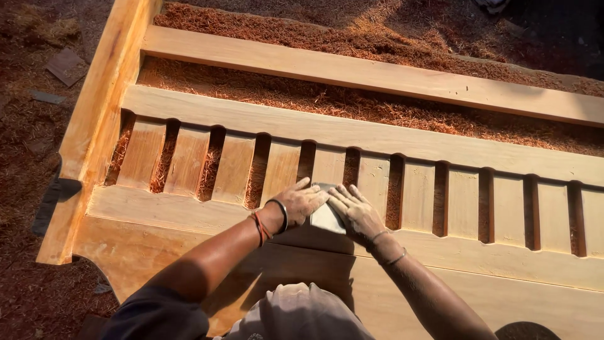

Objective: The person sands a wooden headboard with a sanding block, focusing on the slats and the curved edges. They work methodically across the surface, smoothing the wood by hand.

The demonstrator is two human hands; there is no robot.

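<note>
Both hands press a folded grey sheet of sandpaper [326, 217] onto a pale slatted wooden bed panel [402, 141], left hand [301, 203] & right hand [357, 213] w/ fingers flat, spread. Risk, likely: sheet slips into a slot, scraping knuckles.

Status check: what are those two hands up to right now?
Left hand and right hand both pressing a grey sheet flat on the slatted wooden frame. Nothing blocking.

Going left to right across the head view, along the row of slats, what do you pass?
Small dark board scrap on the ground → wooden side post → left hand → grey sanding sheet → right hand → bare slats.
</note>
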